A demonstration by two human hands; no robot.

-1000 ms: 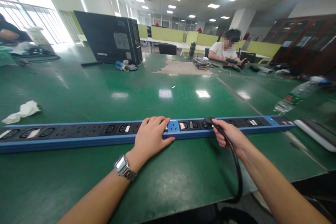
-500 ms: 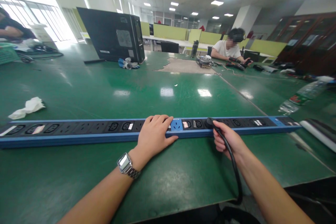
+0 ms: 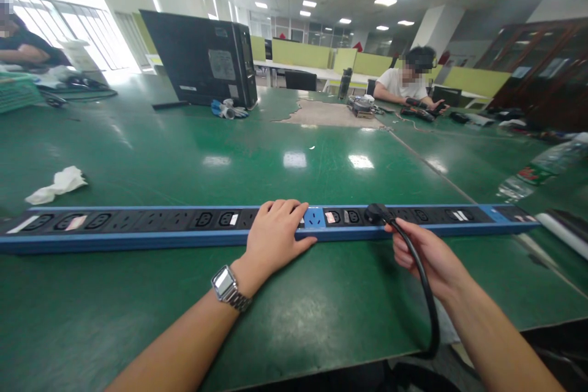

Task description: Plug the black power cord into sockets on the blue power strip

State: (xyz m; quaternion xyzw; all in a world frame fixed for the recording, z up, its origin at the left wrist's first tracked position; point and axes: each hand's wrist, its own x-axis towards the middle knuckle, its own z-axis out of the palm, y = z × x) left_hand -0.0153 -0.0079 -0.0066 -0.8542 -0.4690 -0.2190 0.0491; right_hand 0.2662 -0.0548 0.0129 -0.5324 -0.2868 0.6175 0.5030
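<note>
A long blue power strip [image 3: 184, 239] with black sockets lies across the green table. My left hand [image 3: 275, 233], with a silver watch [image 3: 225, 285] at its wrist, rests over the strip beside a blue socket [image 3: 315, 218], fingers over the far edge and thumb at the near side. A black plug [image 3: 376, 213] sits on the strip right of the middle. My right hand [image 3: 420, 251] is closed on the black cable [image 3: 425, 282] just behind the plug. The cable curves down past the table's front edge.
Behind the strip are a crumpled tissue [image 3: 59, 185], a black computer case [image 3: 202, 61], gloves [image 3: 228, 109] and a plastic bottle [image 3: 542, 168]. A person [image 3: 408, 79] sits across the table with a tool. Another person [image 3: 22, 43] is at the far left.
My right hand has slid from the plug back along the cable, to the right. The plug's body now shows more. My left hand keeps its place on the strip while the view shifts slightly.
</note>
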